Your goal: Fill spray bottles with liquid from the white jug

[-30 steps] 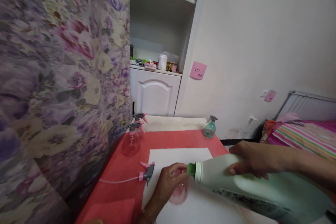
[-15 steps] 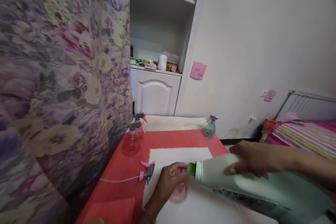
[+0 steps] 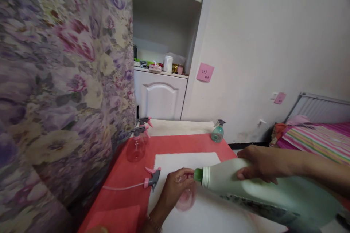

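Note:
My left hand (image 3: 175, 185) is closed round the neck of a clear pink bottle (image 3: 186, 200), which stands on a white cloth (image 3: 188, 157). A large pale green jug (image 3: 273, 196) lies tilted nearly level, gripped by my right hand (image 3: 258, 164). Its green spout (image 3: 198, 175) is at the mouth of the pink bottle, beside my left fingertips. Whether liquid flows cannot be made out. Left of my left hand, a grey and pink spray head (image 3: 153, 179) with a long tube rests across the red cloth and the white cloth's edge.
Two pink spray bottles, the nearer one (image 3: 136, 149) in front, stand at the table's back left. A teal spray bottle (image 3: 217, 133) is at the back right. A floral curtain (image 3: 68, 80) hangs on the left; a bed (image 3: 317, 136) is at the far right.
The whole view has shifted slightly, moving things a little to the left in the picture. Both hands keep their holds, and the spout is still at the pink bottle's mouth.

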Motion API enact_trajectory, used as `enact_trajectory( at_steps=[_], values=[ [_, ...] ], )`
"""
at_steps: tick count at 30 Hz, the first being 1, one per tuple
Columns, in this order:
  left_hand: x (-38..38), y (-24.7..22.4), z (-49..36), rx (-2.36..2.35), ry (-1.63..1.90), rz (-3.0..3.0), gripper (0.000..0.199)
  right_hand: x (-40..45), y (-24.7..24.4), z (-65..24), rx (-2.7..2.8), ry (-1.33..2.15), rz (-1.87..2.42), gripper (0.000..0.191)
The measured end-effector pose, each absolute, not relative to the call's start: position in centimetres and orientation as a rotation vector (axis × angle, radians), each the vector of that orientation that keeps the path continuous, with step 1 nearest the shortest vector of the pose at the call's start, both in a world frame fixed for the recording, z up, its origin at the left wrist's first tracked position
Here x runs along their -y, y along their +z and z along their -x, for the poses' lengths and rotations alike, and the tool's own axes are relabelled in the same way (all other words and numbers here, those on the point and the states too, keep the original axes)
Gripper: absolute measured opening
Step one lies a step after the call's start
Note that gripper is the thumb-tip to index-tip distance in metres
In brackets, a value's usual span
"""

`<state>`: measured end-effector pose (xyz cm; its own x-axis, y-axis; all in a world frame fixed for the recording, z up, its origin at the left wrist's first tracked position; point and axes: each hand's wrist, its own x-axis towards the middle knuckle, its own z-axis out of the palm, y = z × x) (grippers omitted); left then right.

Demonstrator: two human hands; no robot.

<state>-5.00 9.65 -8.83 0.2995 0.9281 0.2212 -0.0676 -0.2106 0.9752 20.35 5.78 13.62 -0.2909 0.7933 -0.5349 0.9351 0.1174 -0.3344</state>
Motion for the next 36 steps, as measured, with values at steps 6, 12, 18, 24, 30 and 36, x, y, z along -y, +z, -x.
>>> enact_trajectory(
  at_steps=[6, 12, 18, 24, 30, 36],
  values=[
    [-9.78, -8.78, 4.99, -0.847, 1.145, -1.476, 0.019, -5.74, 13.69, -20.35, -2.206, -0.946, -1.703, 0.039],
    [-9.66, -8.53, 4.96, -0.855, 1.138, -1.454, 0.019, -5.84, 13.6, -20.41, -2.222, -0.945, -1.686, 0.037],
    [-9.58, -8.54, 4.88, -0.858, 1.147, -1.455, 0.02, -5.71, 13.87, -20.15, -2.217, -0.922, -1.684, 0.036],
    [-9.6, -8.4, 5.01, -0.867, 1.136, -1.471, 0.02, -5.59, 14.01, -20.04, -2.209, -0.941, -1.686, 0.039],
    [-9.58, -8.36, 5.03, -0.862, 1.132, -1.468, 0.021, -5.78, 13.92, -20.08, -2.195, -0.925, -1.687, 0.04],
    [-9.53, -8.26, 5.03, -0.874, 1.132, -1.501, 0.02, -5.72, 13.9, -20.2, -2.191, -0.926, -1.697, 0.043]
  ],
)
